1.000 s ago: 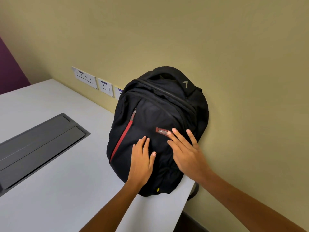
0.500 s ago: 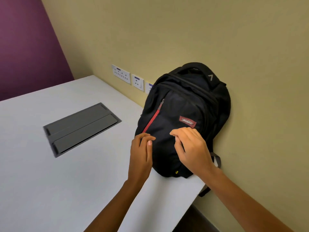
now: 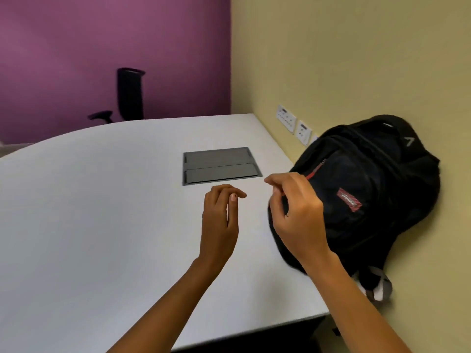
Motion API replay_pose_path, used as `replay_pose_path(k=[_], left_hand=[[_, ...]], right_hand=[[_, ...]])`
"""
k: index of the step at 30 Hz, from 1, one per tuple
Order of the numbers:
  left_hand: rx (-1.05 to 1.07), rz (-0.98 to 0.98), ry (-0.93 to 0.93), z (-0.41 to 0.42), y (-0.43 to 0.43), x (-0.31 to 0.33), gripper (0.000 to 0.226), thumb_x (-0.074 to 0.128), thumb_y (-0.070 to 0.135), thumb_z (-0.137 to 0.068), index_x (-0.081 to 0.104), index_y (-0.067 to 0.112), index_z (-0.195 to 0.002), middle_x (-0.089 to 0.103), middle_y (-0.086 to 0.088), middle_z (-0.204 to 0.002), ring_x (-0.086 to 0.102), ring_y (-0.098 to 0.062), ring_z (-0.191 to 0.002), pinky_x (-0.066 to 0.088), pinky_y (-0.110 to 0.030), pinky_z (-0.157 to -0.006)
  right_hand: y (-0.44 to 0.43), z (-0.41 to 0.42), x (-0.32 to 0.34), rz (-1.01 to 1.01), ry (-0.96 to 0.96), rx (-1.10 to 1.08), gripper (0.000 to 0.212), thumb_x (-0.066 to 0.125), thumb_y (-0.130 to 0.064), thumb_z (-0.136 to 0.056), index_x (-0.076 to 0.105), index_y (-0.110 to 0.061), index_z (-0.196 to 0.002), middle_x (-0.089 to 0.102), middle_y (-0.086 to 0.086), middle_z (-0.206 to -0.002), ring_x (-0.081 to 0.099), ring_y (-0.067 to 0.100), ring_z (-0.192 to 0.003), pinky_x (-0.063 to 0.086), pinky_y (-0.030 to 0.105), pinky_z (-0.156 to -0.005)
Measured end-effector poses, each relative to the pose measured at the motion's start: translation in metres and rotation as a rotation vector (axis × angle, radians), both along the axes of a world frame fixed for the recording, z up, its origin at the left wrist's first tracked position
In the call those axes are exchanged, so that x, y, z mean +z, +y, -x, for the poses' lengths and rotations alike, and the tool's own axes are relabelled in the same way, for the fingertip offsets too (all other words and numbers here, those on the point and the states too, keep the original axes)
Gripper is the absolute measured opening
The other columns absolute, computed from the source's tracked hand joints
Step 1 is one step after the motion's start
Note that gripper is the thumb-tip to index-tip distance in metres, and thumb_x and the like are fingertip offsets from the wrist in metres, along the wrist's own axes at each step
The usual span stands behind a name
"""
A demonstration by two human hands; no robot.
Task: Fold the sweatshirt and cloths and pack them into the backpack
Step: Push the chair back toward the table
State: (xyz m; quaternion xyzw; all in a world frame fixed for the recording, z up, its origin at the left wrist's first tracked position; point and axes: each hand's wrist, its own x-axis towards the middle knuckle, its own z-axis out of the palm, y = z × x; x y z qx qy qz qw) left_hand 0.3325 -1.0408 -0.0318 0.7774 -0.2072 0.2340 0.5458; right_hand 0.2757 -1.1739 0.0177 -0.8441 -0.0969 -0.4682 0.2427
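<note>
A black backpack (image 3: pixel 369 189) with a red zip line and a red patch stands zipped up on the white table (image 3: pixel 102 225), leaning against the yellow wall at the right. My right hand (image 3: pixel 295 215) hovers in front of the backpack's left side, fingers loosely curled, holding nothing. Left of it, my left hand (image 3: pixel 220 217) floats above the table with relaxed, slightly bent fingers, holding nothing too. No sweatshirt or cloths show in this view.
A dark grey cable hatch (image 3: pixel 220 165) is set into the table beyond my hands. Wall sockets (image 3: pixel 293 123) sit behind the backpack. A black office chair (image 3: pixel 127 95) stands at the far side by the purple wall. The table's near right edge is close to the backpack's straps (image 3: pixel 377 284).
Both hands have come off the backpack's front and drawn back to the left. The view has swung left, so the backpack now sits at the right.
</note>
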Motion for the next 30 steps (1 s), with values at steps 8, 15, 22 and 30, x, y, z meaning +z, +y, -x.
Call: replay_pose_path(k=[8, 15, 22, 30], left_hand=[[0.288, 0.041, -0.015, 0.077, 0.076, 0.017, 0.037, 0.032, 0.03, -0.1, 0.065, 0.015, -0.092, 0.059, 0.007, -0.096, 0.055, -0.012, -0.099, 0.037, -0.01, -0.082], [0.563, 0.047, 0.006, 0.128, 0.161, 0.025, 0.031, 0.034, 0.025, -0.102, 0.063, 0.021, -0.091, 0.055, 0.015, -0.096, 0.053, -0.012, -0.102, 0.037, -0.013, -0.081], [0.786, 0.025, -0.018, 0.181, 0.263, 0.027, 0.028, 0.038, 0.02, -0.103, 0.064, 0.02, -0.091, 0.056, 0.014, -0.096, 0.053, -0.009, -0.101, 0.038, -0.016, -0.084], [1.001, -0.037, -0.03, 0.288, 0.422, 0.027, 0.03, 0.038, 0.022, -0.102, 0.064, 0.017, -0.089, 0.058, 0.009, -0.094, 0.052, -0.006, -0.098, 0.037, -0.015, -0.086]], right_hand=[[0.066, 0.023, 0.0, -0.04, -0.022, 0.242, 0.02, 0.051, -0.011, -0.092, 0.067, -0.005, -0.103, 0.068, 0.008, -0.099, 0.064, 0.02, -0.092, 0.053, 0.026, -0.083], [0.155, 0.037, 0.005, -0.029, -0.077, 0.506, 0.017, 0.057, -0.001, -0.087, 0.067, -0.004, -0.1, 0.068, 0.007, -0.096, 0.06, 0.017, -0.094, 0.052, 0.029, -0.085], [0.267, 0.064, 0.005, -0.026, -0.072, 0.687, 0.017, 0.057, -0.001, -0.086, 0.067, -0.004, -0.1, 0.068, 0.007, -0.096, 0.059, 0.019, -0.094, 0.044, 0.018, -0.084], [0.435, 0.135, -0.002, -0.059, -0.014, 0.912, 0.023, 0.048, -0.014, -0.09, 0.067, -0.006, -0.099, 0.067, 0.006, -0.096, 0.06, 0.019, -0.093, 0.042, 0.012, -0.083]])
